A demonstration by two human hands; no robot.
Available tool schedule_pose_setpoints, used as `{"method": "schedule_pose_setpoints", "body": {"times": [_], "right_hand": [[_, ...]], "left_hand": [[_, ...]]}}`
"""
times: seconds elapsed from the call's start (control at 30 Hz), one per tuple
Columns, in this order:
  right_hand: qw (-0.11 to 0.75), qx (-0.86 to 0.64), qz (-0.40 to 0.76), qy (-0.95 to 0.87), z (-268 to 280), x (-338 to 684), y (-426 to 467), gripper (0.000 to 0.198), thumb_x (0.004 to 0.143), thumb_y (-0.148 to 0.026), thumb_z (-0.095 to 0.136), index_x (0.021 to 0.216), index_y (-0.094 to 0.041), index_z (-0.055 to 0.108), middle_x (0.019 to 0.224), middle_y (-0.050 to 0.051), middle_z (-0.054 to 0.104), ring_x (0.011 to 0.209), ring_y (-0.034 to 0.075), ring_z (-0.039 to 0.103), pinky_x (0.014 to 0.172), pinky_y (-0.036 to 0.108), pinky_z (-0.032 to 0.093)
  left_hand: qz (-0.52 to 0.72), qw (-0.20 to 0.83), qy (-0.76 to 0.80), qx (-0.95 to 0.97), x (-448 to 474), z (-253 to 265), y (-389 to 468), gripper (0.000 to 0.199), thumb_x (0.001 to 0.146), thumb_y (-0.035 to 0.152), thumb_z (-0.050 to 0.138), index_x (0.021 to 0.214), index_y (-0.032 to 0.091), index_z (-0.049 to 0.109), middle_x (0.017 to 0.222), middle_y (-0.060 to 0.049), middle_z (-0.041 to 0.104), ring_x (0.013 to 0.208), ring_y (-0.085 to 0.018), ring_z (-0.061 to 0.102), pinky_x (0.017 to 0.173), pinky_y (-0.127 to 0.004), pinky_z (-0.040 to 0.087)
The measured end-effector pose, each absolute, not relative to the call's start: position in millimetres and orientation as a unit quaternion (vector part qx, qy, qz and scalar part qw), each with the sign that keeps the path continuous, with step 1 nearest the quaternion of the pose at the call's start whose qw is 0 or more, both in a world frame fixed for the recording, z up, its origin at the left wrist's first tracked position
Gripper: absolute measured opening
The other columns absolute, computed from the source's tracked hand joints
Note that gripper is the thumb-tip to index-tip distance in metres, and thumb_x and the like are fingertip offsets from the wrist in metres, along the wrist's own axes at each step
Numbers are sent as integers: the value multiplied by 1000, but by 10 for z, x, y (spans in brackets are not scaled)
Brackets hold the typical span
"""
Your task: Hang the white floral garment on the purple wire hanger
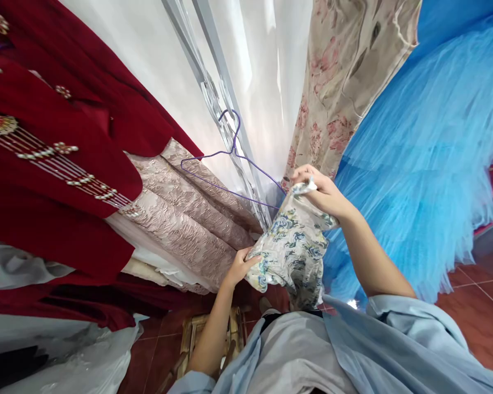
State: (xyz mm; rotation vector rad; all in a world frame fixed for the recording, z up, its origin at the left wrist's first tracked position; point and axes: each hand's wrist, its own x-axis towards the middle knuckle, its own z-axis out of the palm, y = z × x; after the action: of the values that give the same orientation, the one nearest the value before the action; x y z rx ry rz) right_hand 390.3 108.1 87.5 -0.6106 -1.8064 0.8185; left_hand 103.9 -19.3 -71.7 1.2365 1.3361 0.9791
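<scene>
A cream garment with blue and yellow flowers (296, 235) hangs between my two hands in front of my body. My left hand (243, 266) is closed on its lower left edge, with the fingers partly behind the cloth. My right hand (318, 191) pinches its upper edge, where the cloth bunches up. A thin purple wire hanger (233, 152) is just left of my right hand. Its right end goes out of sight at the garment, and I cannot tell whether it is inside. The hook overlaps a grey metal upright (225, 93); whether it rests there is unclear.
Dark red velvet clothes with beaded trim (66, 148) and a pink textured skirt (197, 202) hang at left. A beige floral dress (328, 87) and a blue tulle dress (419, 153) hang at right. A wooden chair (188, 334) stands on the red tiled floor (468, 328).
</scene>
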Motion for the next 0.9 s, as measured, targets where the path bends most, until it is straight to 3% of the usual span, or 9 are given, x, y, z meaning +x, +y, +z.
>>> {"method": "schedule_pose_setpoints", "body": {"times": [0.1, 0.27, 0.47, 0.57, 0.67, 0.9], "right_hand": [[490, -236, 406, -734, 919, 3630, 1424, 21, 88, -39, 65, 78, -21, 67, 92, 5, 67, 92, 20, 62, 92, 36, 48], [450, -232, 567, -650, 729, 3305, 1741, 23, 79, -39, 73, 77, -17, 66, 70, -2, 62, 64, 12, 55, 63, 24, 47], [402, -268, 616, -622, 740, 3324, 1749, 27, 70, -37, 82, 76, -15, 70, 65, 2, 67, 56, 14, 59, 51, 24, 47], [377, -281, 601, -646, 810, 3350, 1735, 31, 72, -41, 84, 83, -14, 74, 71, 5, 72, 59, 16, 64, 52, 24, 51], [406, -298, 558, -660, 847, 3345, 1704, 35, 70, -43, 87, 85, -14, 75, 70, 3, 73, 61, 16, 65, 52, 23, 52], [457, -304, 560, -621, 781, 3277, 1679, 43, 72, -54, 84, 85, -15, 73, 68, 1, 71, 58, 15, 64, 51, 23, 50]], "left_hand": [[419, 472, 588, 506, 772, -665, -259, 23, 69, 41, 71, 82, 21, 73, 81, -1, 69, 77, -23, 61, 73, -32, 50], [418, 410, 644, 492, 334, -613, -283, 17, 63, 37, 57, 61, 22, 62, 67, -2, 61, 71, -24, 54, 67, -33, 45], [390, 316, 660, 559, -474, -315, 152, 18, 61, 32, 49, 66, 21, 63, 72, -3, 64, 77, -25, 56, 72, -32, 44], [350, 241, 671, 608, -927, 24, 608, 15, 67, 27, 46, 65, 20, 59, 65, -1, 57, 69, -21, 50, 66, -29, 39], [343, 156, 682, 627, -1258, 492, 1181, 15, 70, 17, 42, 67, 19, 57, 63, 1, 53, 66, -18, 48, 63, -26, 36], [567, 77, 510, 642, -909, 1620, 2258, 10, 78, 13, 49, 80, 19, 57, 76, -1, 59, 71, -16, 55, 65, -24, 44]]}}
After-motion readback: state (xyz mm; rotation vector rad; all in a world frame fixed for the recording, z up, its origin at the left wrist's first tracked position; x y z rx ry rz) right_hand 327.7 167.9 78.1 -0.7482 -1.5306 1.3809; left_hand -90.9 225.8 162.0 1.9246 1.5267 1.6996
